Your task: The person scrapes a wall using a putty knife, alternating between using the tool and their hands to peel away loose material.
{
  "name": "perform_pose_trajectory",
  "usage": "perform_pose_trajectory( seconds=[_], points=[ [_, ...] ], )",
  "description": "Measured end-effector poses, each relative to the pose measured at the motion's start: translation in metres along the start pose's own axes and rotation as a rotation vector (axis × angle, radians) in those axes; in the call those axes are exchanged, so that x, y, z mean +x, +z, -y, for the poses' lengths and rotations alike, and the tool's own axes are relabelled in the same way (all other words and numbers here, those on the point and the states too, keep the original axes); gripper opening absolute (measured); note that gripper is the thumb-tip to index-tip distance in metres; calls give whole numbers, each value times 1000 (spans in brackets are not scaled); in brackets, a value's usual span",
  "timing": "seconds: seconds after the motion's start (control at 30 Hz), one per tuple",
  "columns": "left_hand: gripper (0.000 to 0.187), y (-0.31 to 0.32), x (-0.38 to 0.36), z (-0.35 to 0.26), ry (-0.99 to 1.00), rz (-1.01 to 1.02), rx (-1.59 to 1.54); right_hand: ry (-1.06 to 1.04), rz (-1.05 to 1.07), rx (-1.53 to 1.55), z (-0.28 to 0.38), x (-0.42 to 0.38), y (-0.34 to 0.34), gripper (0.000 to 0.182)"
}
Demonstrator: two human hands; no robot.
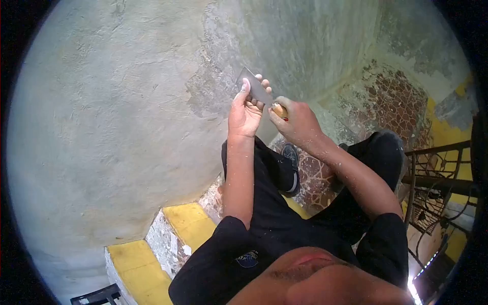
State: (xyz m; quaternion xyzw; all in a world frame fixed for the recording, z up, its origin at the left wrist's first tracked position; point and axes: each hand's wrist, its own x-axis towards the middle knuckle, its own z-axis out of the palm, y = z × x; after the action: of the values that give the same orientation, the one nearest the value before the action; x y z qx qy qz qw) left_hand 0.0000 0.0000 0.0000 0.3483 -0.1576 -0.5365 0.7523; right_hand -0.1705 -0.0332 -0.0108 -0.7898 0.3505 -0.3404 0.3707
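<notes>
A scraper with a flat grey metal blade [258, 90] and a wooden handle [279, 111] is held between both hands, in front of the wall. My right hand [301, 122] is closed around the handle, with its end partly hidden by the fingers. My left hand [246, 113] has its palm turned up and pinches the blade, the thumb on the upper face and the fingers behind. White specks dot both forearms. Behind the blade, the wall [127, 101] shows a rough grey patch [213, 84] where the surface coat looks worn away.
Yellow-topped steps [137, 262] with chipped white risers descend at lower left. The patterned brown floor [394, 101] is strewn with white flakes. A dark metal railing [437, 178] stands at right. A black object [96, 295] lies at the bottom left.
</notes>
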Motion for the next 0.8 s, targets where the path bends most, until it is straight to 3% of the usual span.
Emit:
perform_pose_trajectory(
  seconds=[0.1,0.17,0.2,0.3,0.37,0.47,0.57,0.63,0.7,0.73,0.8],
  points=[
    [36,9,4,-6,98,-25,61,100,151,67,0,21,2,42],
    [33,20,2,-7,296,-99,306,523,616,260,3,34,-3,42],
    [33,20,0,-3,290,-109,292,534,624,248,2,31,-5,42],
    [33,21,2,-9,443,-166,337,503,568,319,3,31,2,42],
    [33,26,-1,-14,471,-173,295,232,292,268,-3,31,15,39],
    [34,26,-3,-13,355,-69,375,181,138,294,-1,37,18,38],
    [33,21,7,-3,279,-107,637,207,-9,398,-4,52,11,37],
    [34,30,4,3,287,-13,619,159,-110,460,-13,68,3,35],
    [35,42,3,4,212,-16,636,292,-241,562,-9,81,-22,34],
    [38,53,5,2,227,-10,692,370,-173,625,0,82,-40,35],
    [40,73,18,-6,318,4,814,310,-210,654,5,85,-51,38]
  ],
)
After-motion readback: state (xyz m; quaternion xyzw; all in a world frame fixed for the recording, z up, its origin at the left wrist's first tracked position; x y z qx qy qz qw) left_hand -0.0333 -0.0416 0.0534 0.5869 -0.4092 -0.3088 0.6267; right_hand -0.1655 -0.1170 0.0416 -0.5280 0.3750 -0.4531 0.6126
